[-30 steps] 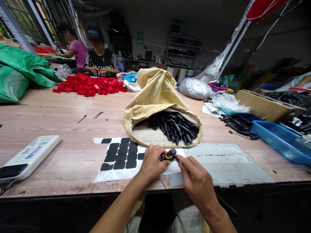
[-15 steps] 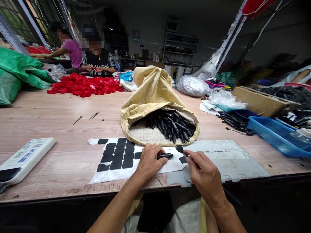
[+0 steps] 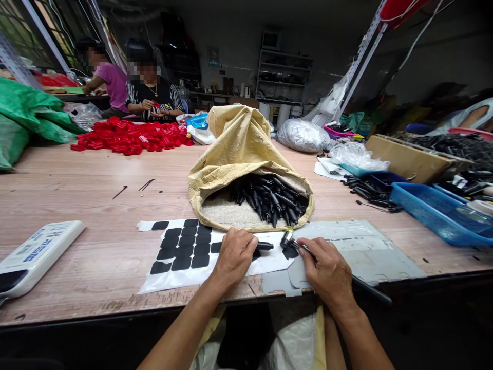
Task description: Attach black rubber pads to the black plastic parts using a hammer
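Off the black rod point(image 3: 265, 246) now, the hammer point(image 3: 287, 239).

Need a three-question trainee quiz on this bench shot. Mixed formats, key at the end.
1. Multiple choice: what does the person's left hand hold?
A) a blue tray
B) a black cylindrical piece
C) a green bag

2. True or false: the pile of red pieces lies on the table, outside the yellow sack.

3. Fill in the missing word: the metal-headed tool is gripped in the person's ____ hand.

Key:
1. B
2. True
3. Right: the right hand is closed around its dark handle.
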